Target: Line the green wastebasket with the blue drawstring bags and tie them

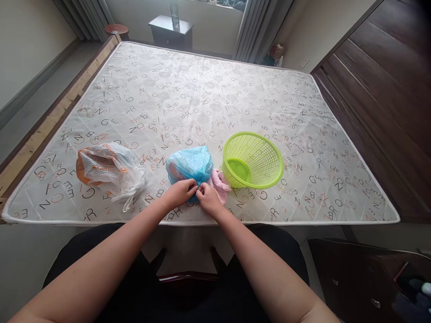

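Observation:
A blue plastic bag [190, 162] rests near the mattress's front edge, with something reddish showing faintly through its left side. At its gathered neck, my left hand [182, 192] and my right hand [208, 198] meet, fingertips pinched on the plastic. Whether the neck is knotted I cannot tell, as the fingers cover it. Beside the bag and partly behind my right hand lies a pink cloth [220, 184]. A green plastic basket [269, 172] leans on its side just right of the cloth, its mouth tilted toward me.
A white and orange plastic bag [112, 168] sits on the left of the letter-printed mattress [208, 103]. Wooden bed rails line the left side, and a dark headboard [373, 89] rises at the right. Beyond the far edge stands a nightstand [171, 29] holding a bottle [174, 12].

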`<state>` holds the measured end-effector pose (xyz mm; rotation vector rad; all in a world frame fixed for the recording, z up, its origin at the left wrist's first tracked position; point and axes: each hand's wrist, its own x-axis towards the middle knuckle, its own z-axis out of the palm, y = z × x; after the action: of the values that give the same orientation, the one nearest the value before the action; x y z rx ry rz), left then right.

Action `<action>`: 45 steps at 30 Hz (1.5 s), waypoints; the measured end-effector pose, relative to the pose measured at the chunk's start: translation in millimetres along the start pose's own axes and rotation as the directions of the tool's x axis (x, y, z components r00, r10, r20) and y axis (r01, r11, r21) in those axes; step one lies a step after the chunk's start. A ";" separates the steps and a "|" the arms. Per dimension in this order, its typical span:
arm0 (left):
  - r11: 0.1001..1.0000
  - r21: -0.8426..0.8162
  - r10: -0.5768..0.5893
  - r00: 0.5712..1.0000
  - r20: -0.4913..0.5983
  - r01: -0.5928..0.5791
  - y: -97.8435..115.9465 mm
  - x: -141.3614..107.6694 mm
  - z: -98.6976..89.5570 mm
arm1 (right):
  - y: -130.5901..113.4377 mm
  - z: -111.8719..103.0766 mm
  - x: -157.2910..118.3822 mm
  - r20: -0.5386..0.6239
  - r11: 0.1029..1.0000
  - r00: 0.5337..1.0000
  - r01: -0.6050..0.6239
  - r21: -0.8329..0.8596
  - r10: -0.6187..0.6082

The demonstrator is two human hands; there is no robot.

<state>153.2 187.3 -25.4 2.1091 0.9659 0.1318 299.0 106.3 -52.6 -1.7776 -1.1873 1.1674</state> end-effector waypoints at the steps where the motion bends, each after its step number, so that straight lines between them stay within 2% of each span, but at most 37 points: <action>1: 1.000 0.004 0.002 1.000 0.005 -0.002 0.1 0.1 0.0 | -0.5 0.0 -0.2 0.001 1.000 1.000 -0.003 -0.002 0.003; 19: 1.000 0.008 0.016 0.999 0.030 -0.017 1.1 -0.4 1.7 | -2.2 -1.2 -2.3 0.021 0.998 1.000 -0.002 -0.058 0.003; 35: 0.991 0.112 -0.092 0.983 0.160 0.075 2.5 0.2 4.1 | 10.6 9.7 -2.9 0.004 0.994 0.999 -0.044 -0.100 0.045; 45: 0.983 0.168 -0.101 0.980 0.172 0.072 -0.4 1.5 7.3 | 11.8 14.0 -3.5 -0.004 0.995 0.999 -0.048 -0.093 0.047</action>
<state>156.9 183.9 -31.0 2.1770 0.9844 -0.1847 289.0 99.8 -67.0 -1.8848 -1.2222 1.1545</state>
